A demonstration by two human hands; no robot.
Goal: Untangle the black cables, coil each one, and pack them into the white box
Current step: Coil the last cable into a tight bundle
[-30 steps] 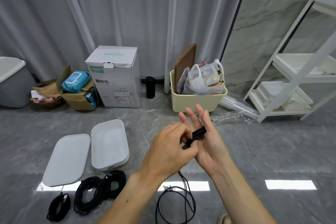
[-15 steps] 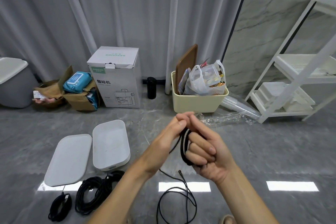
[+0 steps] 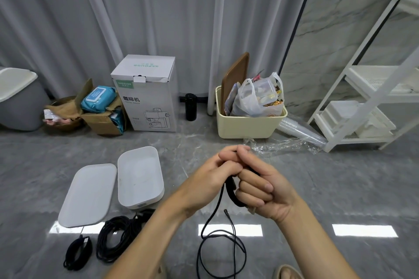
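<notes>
Black cable is gathered in a small coil in the right hand, whose fingers are curled tightly round the loops, to the right of the white box. Pressed against it, the left hand has its fingertips pinched on the cable at the top of the coil, touching the right thumb. From the coil a single strand hangs down to the grey floor, where the slack lies in loose loops nearer the camera than the box and to its right; one free plug end sticks up just below the right hand. The white box stands open on the floor with nothing visible inside, and its lid lies flat, touching its left side. Just in front of the box sits a large black cable bundle, its end reaching the box's near edge, and a smaller black bundle lies left of that, near the lid's front corner. Behind the box, against the grey curtain, stands a white carton, and farther right a cream bin holding a plastic bag.
</notes>
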